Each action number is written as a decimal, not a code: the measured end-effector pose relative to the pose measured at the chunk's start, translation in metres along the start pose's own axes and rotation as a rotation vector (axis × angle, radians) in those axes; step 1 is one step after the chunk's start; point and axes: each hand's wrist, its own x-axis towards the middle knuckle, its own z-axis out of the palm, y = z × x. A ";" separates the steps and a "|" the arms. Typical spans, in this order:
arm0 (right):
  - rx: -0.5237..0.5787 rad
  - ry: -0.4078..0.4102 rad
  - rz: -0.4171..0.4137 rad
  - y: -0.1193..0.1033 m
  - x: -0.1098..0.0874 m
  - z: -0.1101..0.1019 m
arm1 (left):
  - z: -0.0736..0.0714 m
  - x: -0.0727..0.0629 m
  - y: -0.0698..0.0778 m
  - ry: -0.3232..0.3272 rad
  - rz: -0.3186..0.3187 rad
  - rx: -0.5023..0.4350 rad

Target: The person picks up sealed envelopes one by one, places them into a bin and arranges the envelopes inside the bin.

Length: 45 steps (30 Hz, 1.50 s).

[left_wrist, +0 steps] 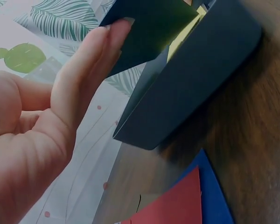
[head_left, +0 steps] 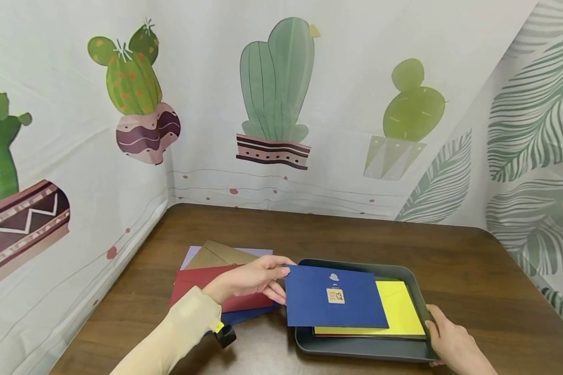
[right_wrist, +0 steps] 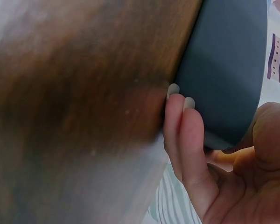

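My left hand [head_left: 258, 278] pinches the left edge of a blue envelope [head_left: 309, 302], which has a tan sticker and a small pale hat print. The envelope is held over a dark grey tray [head_left: 356, 353]. Inside the tray lies a yellow envelope [head_left: 405, 312], with darker edges showing beneath it. At the tray's right end, my right hand [head_left: 457, 341] grips the wall, thumb on the rim. In the right wrist view, its fingers [right_wrist: 191, 140] press against the outside of the tray [right_wrist: 224, 70] near the table.
Left of the tray is a loose pile: a red envelope [head_left: 199, 284], a brown envelope [head_left: 220, 254], a lavender one [head_left: 193, 253] and another blue one [head_left: 248, 316] underneath. They lie on a dark wooden table [head_left: 272, 229]. A cactus-printed cloth [head_left: 206, 104] hangs behind.
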 end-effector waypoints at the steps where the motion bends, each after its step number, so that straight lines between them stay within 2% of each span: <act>1: -0.003 0.000 -0.001 0.000 0.000 0.000 | 0.001 0.001 0.000 0.003 -0.001 0.003; 10: -0.014 0.000 0.002 0.001 0.000 0.001 | 0.009 0.010 -0.001 0.052 -0.031 -0.007; 17: -0.015 0.003 0.001 -0.002 -0.003 -0.001 | 0.019 0.020 -0.003 0.115 -0.054 0.056; 19: -0.021 0.013 -0.012 -0.003 -0.003 -0.001 | 0.021 0.022 -0.004 0.119 -0.058 0.073; 27: -0.046 0.058 -0.063 -0.004 -0.005 -0.002 | 0.025 0.026 -0.001 0.081 -0.068 0.043; 34: -0.059 0.048 -0.063 -0.003 -0.003 -0.003 | 0.020 0.023 -0.001 0.055 -0.059 0.040; 40: -0.048 0.080 -0.069 -0.001 -0.004 -0.001 | 0.012 0.017 -0.003 0.030 -0.016 0.037; 45: -0.069 0.082 -0.076 0.001 -0.003 0.000 | 0.000 0.006 -0.002 0.104 0.051 0.101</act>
